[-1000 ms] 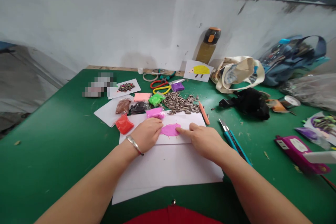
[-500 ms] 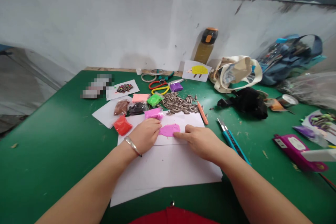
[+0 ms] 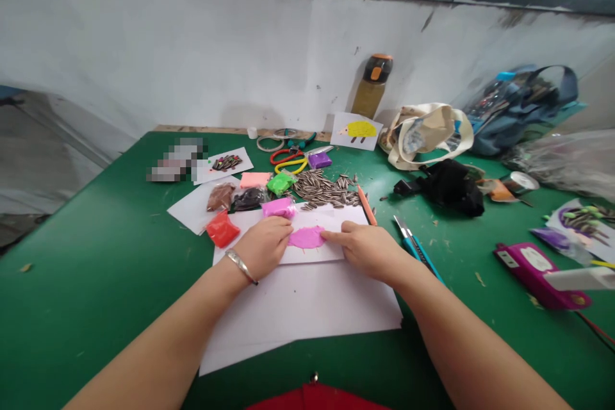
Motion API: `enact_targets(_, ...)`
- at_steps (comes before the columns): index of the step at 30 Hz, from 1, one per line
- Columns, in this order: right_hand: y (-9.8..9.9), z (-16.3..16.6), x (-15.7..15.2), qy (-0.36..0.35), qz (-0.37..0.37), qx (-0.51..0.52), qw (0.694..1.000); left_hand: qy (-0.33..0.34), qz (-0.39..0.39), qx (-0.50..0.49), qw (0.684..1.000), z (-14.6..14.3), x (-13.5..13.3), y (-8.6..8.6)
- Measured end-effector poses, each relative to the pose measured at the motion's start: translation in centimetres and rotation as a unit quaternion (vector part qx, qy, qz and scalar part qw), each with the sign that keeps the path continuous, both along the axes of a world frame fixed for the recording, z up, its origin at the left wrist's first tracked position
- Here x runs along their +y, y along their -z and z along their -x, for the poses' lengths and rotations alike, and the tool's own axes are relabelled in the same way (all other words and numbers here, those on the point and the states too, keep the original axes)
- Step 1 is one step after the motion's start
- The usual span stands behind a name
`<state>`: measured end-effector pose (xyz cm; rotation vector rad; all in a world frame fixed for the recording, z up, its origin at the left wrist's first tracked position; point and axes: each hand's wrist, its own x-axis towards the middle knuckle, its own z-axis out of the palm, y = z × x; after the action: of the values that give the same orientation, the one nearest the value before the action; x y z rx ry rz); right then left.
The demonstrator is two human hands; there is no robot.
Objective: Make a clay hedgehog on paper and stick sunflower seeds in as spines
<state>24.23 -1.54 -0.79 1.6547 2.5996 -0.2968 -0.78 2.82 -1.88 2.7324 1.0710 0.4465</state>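
Note:
A flat patch of pink modelling clay (image 3: 306, 237) lies spread on a white sheet of paper (image 3: 321, 257), with short thin lines drawn below its lower edge. My left hand (image 3: 266, 244) rests on the sheet, against the patch's left end; its fingers lie close together on the paper, their tips partly hidden. From the other side, my right hand (image 3: 369, 248) stretches its index finger onto the clay's right edge, the other fingers curled under. Neither hand holds anything that I can see. Behind my left hand is a bag of pink clay (image 3: 278, 207).
Bags of red clay (image 3: 222, 229) and other colours lie left of a pile of sunflower seeds (image 3: 324, 189). An orange tool (image 3: 366, 205) and a box cutter (image 3: 417, 248) are at right. Behind stand scissors (image 3: 289, 160), a hedgehog picture (image 3: 357, 131) and a bottle (image 3: 372, 85).
My right index fingertip has moved from the clay's lower right edge up to its right end. My left hand stays beside the clay. The view has shifted slightly.

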Motion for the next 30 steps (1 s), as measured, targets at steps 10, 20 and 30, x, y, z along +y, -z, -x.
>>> enact_targets(10, -1.2, 0.0, -0.7, -0.026, 0.037, 0.034, 0.998, -0.011, 0.013, -0.007, 1.000, 0.0, 0.1, 0.0)
enact_targets(20, -0.5, 0.7, -0.2, 0.010, 0.032, 0.041, 0.999, 0.000, 0.009, -0.005, 1.000, 0.1, 0.1, 0.0)
enact_targets(30, -0.5, 1.5, -0.6, -0.013, 0.036, 0.003, 0.999, -0.015, 0.020, 0.001, 1.000, 0.1, 0.0, 0.0)
